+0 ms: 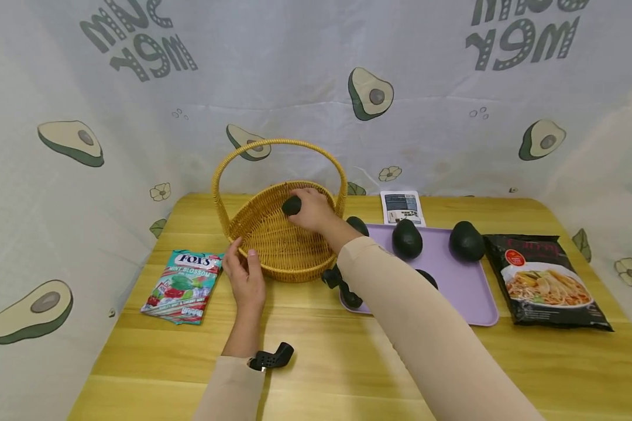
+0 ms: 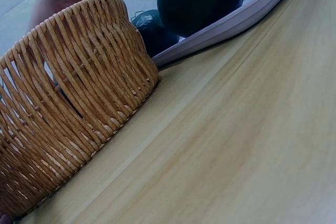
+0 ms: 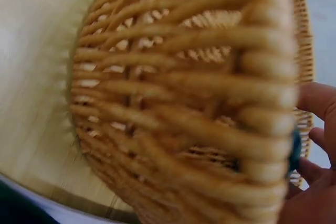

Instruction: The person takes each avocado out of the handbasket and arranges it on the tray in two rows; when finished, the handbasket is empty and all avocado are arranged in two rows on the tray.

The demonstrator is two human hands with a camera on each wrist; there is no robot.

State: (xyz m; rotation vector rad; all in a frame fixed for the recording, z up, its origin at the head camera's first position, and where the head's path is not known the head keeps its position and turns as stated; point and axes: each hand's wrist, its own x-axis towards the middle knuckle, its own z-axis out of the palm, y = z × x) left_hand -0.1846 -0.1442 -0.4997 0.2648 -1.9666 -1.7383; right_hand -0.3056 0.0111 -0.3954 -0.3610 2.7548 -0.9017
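Observation:
My right hand [image 1: 312,211] holds a dark green avocado [image 1: 292,205] inside the yellow wicker basket [image 1: 279,245], near its back wall. In the right wrist view the basket's side covers most of that avocado, with the fingers [image 3: 315,100] curled about it. My left hand [image 1: 246,278] rests at the basket's front left rim, fingers and thumb on either side of the edge. To the right, a lilac tray [image 1: 460,292] carries several avocados, among them one at its back [image 1: 407,239] and one at its right [image 1: 466,241]; my right forearm covers part of the tray.
A Fox's candy bag [image 1: 184,286] lies left of the basket. Beyond the tray is a small white packet [image 1: 402,207], and at the far right a black noodle packet [image 1: 550,280]. The basket's tall handle [image 1: 279,141] arches above my right hand. A printed curtain hangs behind the table.

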